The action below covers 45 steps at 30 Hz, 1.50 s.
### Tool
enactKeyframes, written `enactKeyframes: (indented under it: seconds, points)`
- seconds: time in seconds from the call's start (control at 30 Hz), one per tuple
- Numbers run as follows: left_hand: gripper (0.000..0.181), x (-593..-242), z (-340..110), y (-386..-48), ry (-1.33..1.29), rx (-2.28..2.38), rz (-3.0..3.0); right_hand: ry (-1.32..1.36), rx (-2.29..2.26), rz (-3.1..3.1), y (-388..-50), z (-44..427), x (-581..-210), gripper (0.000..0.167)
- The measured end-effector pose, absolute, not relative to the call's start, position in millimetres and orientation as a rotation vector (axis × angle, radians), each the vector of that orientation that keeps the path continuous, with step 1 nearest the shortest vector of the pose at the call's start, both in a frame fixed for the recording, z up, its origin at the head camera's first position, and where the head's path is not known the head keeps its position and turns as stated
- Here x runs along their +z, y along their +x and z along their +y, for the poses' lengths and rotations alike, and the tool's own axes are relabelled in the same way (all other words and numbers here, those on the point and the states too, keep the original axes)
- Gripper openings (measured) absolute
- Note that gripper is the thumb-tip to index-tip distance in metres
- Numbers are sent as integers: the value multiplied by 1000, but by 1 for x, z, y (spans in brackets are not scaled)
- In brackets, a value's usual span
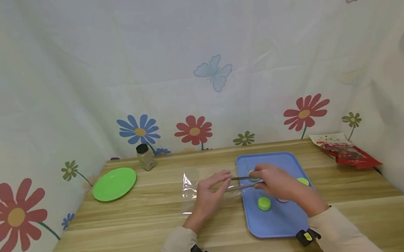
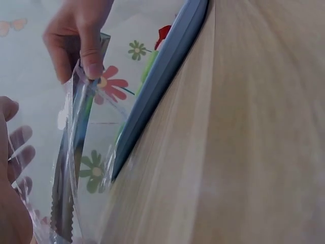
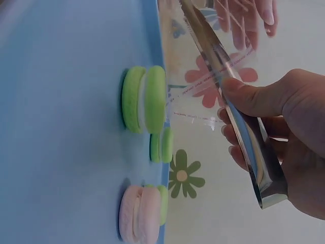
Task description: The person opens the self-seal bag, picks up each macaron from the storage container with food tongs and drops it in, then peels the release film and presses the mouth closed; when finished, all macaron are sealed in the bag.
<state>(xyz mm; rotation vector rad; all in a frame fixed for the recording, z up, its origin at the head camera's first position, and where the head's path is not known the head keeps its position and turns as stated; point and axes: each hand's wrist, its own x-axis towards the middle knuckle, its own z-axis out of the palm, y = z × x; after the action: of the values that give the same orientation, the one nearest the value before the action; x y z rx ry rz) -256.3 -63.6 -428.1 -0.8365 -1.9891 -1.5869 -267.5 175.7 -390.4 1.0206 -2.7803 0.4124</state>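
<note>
Behind everything hangs a flowered cloth [image 1: 178,31], and before it stands a wood-patterned tabletop [image 1: 125,235] with a blue tray [image 1: 270,227]. Clear plastic [image 1: 188,186] could tear, I think, by catching the serrated tongs [image 3: 270,185]. The right hand [image 1: 276,181] grips these; the left hand [image 1: 210,196] has loose, extended fingers. A low wrist could knock the tray's macarons [image 3: 157,96].

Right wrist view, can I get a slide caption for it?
Right hand gripping tongs near a tray of green and pink macarons, with clear plastic and the left hand close by.
</note>
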Motion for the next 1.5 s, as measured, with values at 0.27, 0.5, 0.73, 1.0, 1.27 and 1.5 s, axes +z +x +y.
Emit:
enactKeyframes:
  seconds: [0.27,0.5,0.73,1.0,1.27,1.5]
  points:
    - [17,-425,-62,-253,-874,-1583,-1994,1066,357,-2832,-266,168,-393,32]
    - [17,-420,-60,-248,-894,-1564,-2006,1117,356,-2819,-268,168,-396,31]
    - [18,-417,-55,-245,-940,-1535,-1941,1140,340,-2837,-270,167,-396,32]
    - [15,-429,-60,-253,-678,-1593,-2027,1082,538,-2903,-272,178,-391,33]
    - [17,-427,-64,-258,-647,-1678,-2032,946,574,-2884,-272,202,-375,36]
    - [16,-429,-62,-258,-744,-1659,-1968,849,418,-2896,-270,205,-374,37]
